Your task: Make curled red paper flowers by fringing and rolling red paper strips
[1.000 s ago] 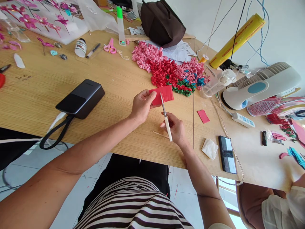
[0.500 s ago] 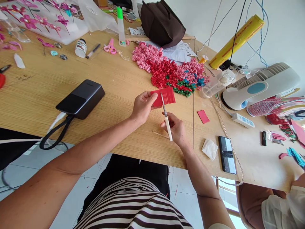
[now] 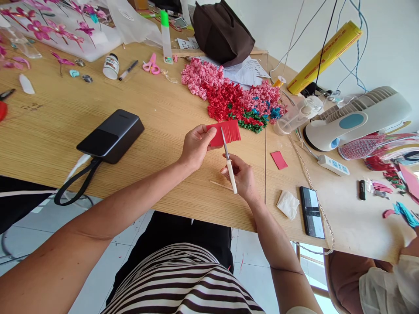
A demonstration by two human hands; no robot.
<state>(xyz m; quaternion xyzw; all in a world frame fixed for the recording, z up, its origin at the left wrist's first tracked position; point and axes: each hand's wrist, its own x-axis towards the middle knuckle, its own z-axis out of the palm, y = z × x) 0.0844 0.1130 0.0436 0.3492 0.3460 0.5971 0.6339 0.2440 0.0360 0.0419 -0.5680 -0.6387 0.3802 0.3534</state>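
My left hand point(image 3: 197, 146) pinches the left end of a red rectangular piece point(image 3: 215, 136), paper or fabric, between thumb and fingers. Its right part is slit into a fringe of narrow strips. In my right hand point(image 3: 241, 175) is a pair of scissors point(image 3: 231, 175) with white handles, the fingers wrapped round them. The metal blades lie across the red piece, just right of my left thumb. Beyond the piece lies a heap of small red, pink, green and blue flowers point(image 3: 225, 98). A smaller red piece point(image 3: 279, 160) rests on the table to the right.
A black power bank point(image 3: 111, 135) with a cable stands at the left. To the right are a phone point(image 3: 312, 212), a folded white tissue point(image 3: 288, 205), a power strip point(image 3: 334, 165) and a white fan point(image 3: 360, 115). Another person's sleeve point(image 3: 381, 283) shows at lower right.
Hands and scissors stay almost in the same place. The fringe strips at the right end of the red piece have shifted slightly.
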